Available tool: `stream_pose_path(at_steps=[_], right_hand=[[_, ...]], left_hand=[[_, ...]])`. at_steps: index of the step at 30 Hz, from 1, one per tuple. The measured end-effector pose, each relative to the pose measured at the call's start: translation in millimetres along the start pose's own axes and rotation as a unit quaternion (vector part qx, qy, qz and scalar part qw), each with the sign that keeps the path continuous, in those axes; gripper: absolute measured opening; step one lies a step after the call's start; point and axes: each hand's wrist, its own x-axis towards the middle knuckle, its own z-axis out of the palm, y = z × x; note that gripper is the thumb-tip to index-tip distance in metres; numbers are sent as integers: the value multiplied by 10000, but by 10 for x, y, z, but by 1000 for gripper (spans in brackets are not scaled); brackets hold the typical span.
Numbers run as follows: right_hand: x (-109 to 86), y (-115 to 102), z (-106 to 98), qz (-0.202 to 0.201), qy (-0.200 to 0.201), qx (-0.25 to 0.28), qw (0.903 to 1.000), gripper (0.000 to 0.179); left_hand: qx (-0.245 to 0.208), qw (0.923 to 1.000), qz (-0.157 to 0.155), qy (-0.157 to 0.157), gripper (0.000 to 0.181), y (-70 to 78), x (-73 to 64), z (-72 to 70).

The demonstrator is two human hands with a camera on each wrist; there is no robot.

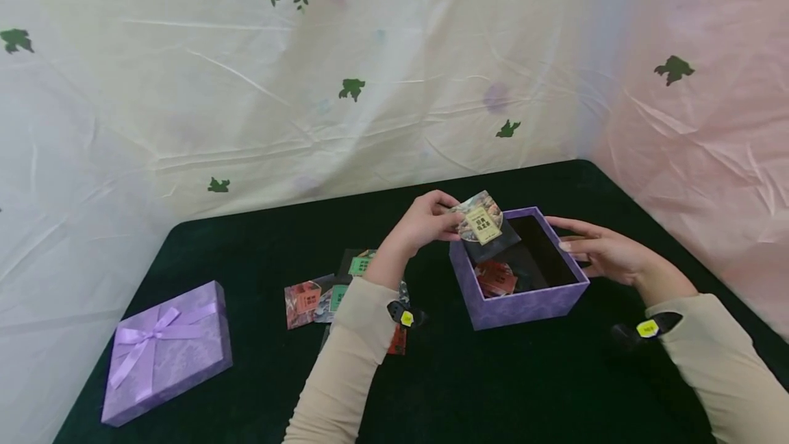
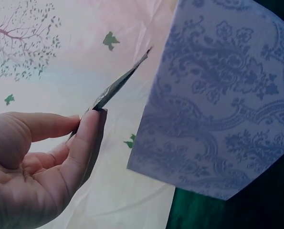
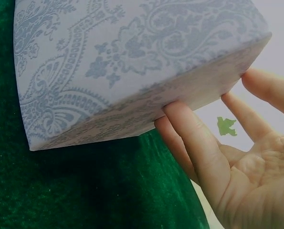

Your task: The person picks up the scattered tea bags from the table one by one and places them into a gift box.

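My left hand (image 1: 431, 218) pinches a small printed card (image 1: 483, 223) with a yellow label between thumb and fingers, over the left rim of an open purple box (image 1: 524, 310). In the left wrist view the card (image 2: 115, 90) is seen nearly edge-on, tilted beside the box's patterned side (image 2: 213, 105). Inside the box lie a red-labelled card (image 1: 496, 278) and dark pieces. My right hand (image 1: 610, 252) rests its extended fingertips against the box's right side; in the right wrist view these fingers (image 3: 194, 138) touch the patterned wall (image 3: 132, 57).
Several printed cards (image 1: 305, 301) with red and green labels lie on the dark green cloth (image 1: 259, 389), partly hidden behind my left forearm. A purple lid (image 1: 179, 355) with a ribbon bow lies at the far left. A leaf-printed curtain (image 1: 394, 122) hangs behind the table.
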Motion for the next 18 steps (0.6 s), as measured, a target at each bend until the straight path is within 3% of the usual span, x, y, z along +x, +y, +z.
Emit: stream_pose_path(at_steps=[18], right_hand=[[-3, 5, -8, -88, -190, 108, 9997, 44]], left_hand=[[981, 9933, -57, -612, 21, 56, 82, 310]])
